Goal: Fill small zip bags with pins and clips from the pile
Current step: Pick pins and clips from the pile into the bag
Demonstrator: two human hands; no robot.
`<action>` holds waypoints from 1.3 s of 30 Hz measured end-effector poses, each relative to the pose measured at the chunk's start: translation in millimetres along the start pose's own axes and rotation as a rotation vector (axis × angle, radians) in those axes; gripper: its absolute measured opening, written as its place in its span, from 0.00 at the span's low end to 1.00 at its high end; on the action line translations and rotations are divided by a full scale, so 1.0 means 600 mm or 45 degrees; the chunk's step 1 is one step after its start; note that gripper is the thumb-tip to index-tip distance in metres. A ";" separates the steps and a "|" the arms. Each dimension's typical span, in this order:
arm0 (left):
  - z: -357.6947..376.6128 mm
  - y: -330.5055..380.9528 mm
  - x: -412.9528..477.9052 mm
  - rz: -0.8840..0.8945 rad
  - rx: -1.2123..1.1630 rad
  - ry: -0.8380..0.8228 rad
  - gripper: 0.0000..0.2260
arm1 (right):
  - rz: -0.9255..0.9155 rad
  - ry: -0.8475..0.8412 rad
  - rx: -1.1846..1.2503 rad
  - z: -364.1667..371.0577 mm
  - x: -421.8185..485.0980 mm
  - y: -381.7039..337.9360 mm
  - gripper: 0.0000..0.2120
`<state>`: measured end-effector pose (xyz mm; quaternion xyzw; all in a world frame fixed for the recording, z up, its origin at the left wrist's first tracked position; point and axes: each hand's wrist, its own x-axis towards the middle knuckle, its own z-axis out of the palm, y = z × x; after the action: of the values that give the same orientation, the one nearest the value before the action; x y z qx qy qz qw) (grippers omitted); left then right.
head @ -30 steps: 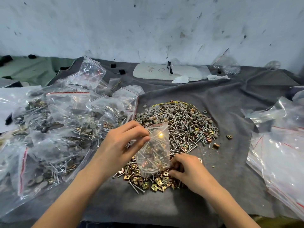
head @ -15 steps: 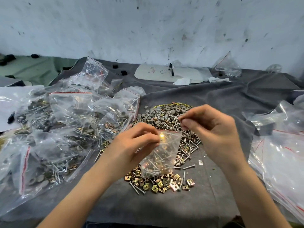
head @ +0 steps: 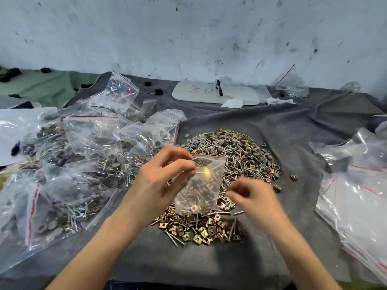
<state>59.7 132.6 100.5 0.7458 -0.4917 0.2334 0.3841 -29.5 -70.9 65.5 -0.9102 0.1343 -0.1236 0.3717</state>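
**Zip bag [head: 201,185] takes a drop, right hand comes back down**

Far left, the filled bags [head: 83,164] lie heaped, nothing stirring there. The left hand [head: 165,181] keeps its pinch on the zip bag's top edge, thumb against fingertips. It holds the bag upright just above the brass clips [head: 199,229] at the near side of the pile [head: 240,155]. Pins and a clip or two show through the plastic at the bottom.

And here's the move! Half a second ago the right hand [head: 251,195] was up at the bag's mouth, fingers pinched together. Now it has dropped beside the bag, low over the pile. It's blurred, with curled fingers, and I cannot tell whether they carry anything. My read: one load is in and it's going back for more. Far right, the empty bags [head: 356,195] wait.
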 end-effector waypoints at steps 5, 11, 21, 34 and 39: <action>0.002 -0.004 0.000 -0.022 -0.005 0.009 0.10 | 0.080 -0.218 -0.312 0.066 -0.018 0.019 0.04; 0.000 -0.006 -0.001 -0.024 -0.019 0.017 0.09 | 0.067 -0.242 -0.457 0.080 -0.014 0.018 0.07; 0.003 0.002 -0.002 0.003 -0.042 -0.028 0.10 | -0.210 0.321 0.330 -0.003 0.003 -0.024 0.11; 0.014 0.047 0.005 0.052 -0.132 0.056 0.10 | -0.759 0.351 0.864 -0.038 -0.016 -0.102 0.12; 0.016 0.066 0.013 -0.031 -0.119 0.142 0.12 | -0.751 0.326 0.860 -0.033 -0.017 -0.101 0.13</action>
<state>26.4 111.7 114.1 0.7188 -0.4707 0.2469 0.4481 -36.0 -38.7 121.0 -0.7148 -0.1333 -0.3724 0.5768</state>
